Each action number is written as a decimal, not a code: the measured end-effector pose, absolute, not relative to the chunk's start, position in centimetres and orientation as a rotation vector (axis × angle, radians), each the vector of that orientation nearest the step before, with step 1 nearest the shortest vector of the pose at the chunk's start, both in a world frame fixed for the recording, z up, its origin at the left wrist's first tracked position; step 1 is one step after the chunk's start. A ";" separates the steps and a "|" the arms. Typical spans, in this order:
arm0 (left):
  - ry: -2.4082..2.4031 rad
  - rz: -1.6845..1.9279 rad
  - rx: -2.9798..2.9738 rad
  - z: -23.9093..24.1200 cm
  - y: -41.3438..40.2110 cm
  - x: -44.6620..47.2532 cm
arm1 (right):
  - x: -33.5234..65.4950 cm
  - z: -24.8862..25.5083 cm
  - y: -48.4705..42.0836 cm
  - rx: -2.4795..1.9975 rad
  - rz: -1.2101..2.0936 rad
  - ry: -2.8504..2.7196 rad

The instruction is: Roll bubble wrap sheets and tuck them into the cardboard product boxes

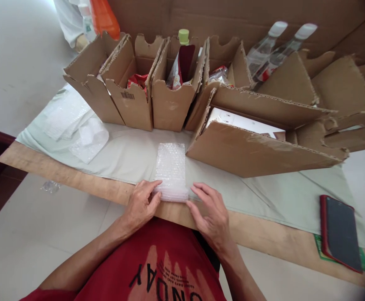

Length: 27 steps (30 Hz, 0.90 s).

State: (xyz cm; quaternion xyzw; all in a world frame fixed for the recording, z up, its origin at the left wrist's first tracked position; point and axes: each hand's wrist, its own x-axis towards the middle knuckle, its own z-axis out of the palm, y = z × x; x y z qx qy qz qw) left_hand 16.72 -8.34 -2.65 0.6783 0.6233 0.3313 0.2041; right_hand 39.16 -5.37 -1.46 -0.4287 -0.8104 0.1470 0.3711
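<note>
A strip of clear bubble wrap lies on the cloth at the table's front edge, its near end folded over into a thick flat roll. My left hand holds the left end of that fold between thumb and forefinger. At the right end, my right hand has its fingers apart, with the thumb tip by the corner of the wrap. Its fingers are not closed on anything. What is inside the fold, if anything, I cannot make out.
Cardboard bins with packets stand in a row behind. A larger cardboard box holds a white box. Loose bubble wrap sheets lie left. A phone sits right; clear bottles stand behind.
</note>
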 end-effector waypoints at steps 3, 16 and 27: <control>1.784 0.872 2.007 -2.8 -7.8 16.7 | 39.3 -2.0 -5.5 -1.002 0.270 -2.259; 1.584 0.960 2.099 -2.4 -8.2 15.6 | 38.8 -1.9 -4.7 -1.096 0.608 -2.189; 1.562 0.952 2.221 -2.1 -7.7 15.5 | 38.0 -2.9 -3.0 -0.990 0.452 -2.356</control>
